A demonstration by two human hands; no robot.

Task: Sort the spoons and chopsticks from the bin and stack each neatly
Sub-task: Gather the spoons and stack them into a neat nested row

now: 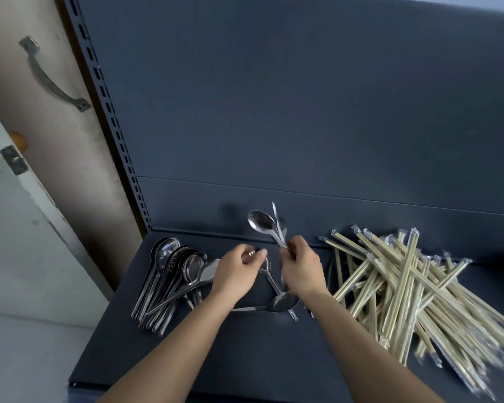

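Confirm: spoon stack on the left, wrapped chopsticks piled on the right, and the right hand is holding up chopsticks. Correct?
Not quite. The head view shows the right hand holding up spoons, not chopsticks. The spoon stack does lie on the left and the wrapped chopsticks on the right.

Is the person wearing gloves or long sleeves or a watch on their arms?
No gloves: the left hand and the right hand are both bare. The left forearm and the right forearm are bare too, with no sleeve showing down to the picture's bottom edge. No watch or bracelet shows on either wrist.
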